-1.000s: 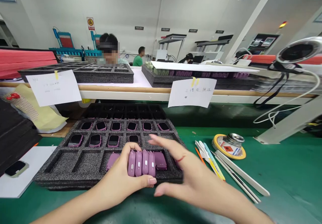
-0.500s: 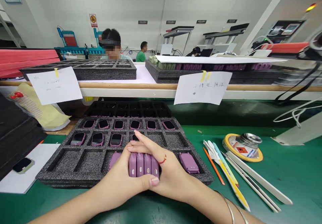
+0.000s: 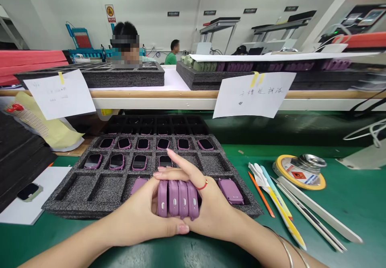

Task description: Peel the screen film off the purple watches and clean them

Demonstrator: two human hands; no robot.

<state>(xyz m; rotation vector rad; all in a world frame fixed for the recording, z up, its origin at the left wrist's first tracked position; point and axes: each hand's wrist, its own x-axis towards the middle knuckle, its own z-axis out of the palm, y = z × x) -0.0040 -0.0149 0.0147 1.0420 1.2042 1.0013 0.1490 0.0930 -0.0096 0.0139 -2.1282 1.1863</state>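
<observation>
Clasped by left hand (image 3: pixel 141 215) and right hand (image 3: pixel 211 205) at the front of the foam tray (image 3: pixel 75 211): four purple watches (image 3: pixel 173 199), unpocketed. Tray seems part-filled: several bare pockets (image 3: pixel 105 185), ten screen-up watches (image 3: pixel 140 162), two purple cases (image 3: pixel 230 191) nearer.

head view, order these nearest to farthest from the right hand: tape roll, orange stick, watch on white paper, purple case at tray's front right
From the right hand:
1. Purple case: in the tray's front-right compartment
2. Orange stick: right of the tray
3. Tape roll: farther right
4. Watch: far left, on white paper
</observation>
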